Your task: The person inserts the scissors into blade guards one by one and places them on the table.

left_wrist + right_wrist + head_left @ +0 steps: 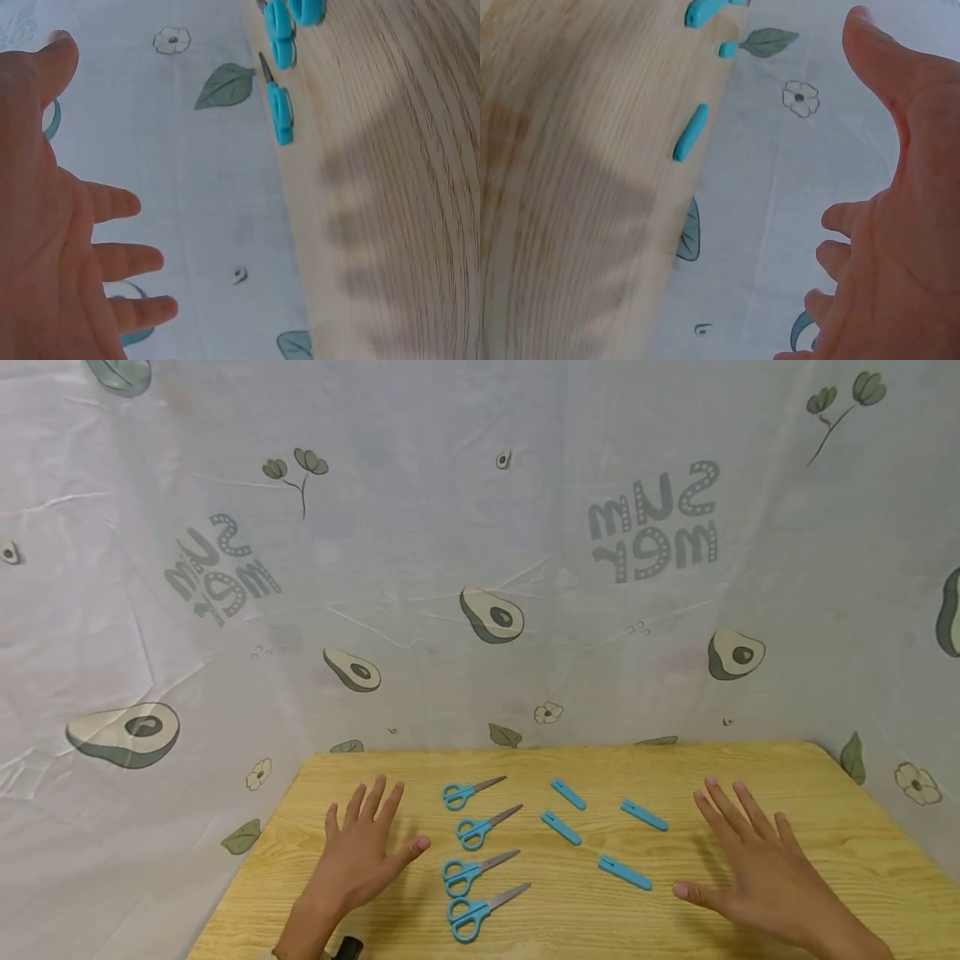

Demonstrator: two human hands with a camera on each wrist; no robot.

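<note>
In the head view my left hand (360, 856) hovers palm down over the left part of the table, fingers spread, holding nothing. Just right of it, several blue-handled scissors lie in a column, blades pointing right: the farthest pair (467, 792), a second pair (480, 829), a third (471, 869) and the nearest pair (478, 909). Farther right are slim blue blade covers, among them a far one (568, 794), a middle one (561, 828), a right one (644, 815) and a near one (626, 872). My right hand (765, 868) spreads its fingers to their right, also bare.
The wooden table (577, 918) runs back to a hanging pale cloth (420, 552) printed with avocados, leaves and lettering. That cloth also hangs along both sides. A small black object (348, 948) shows beside my left wrist.
</note>
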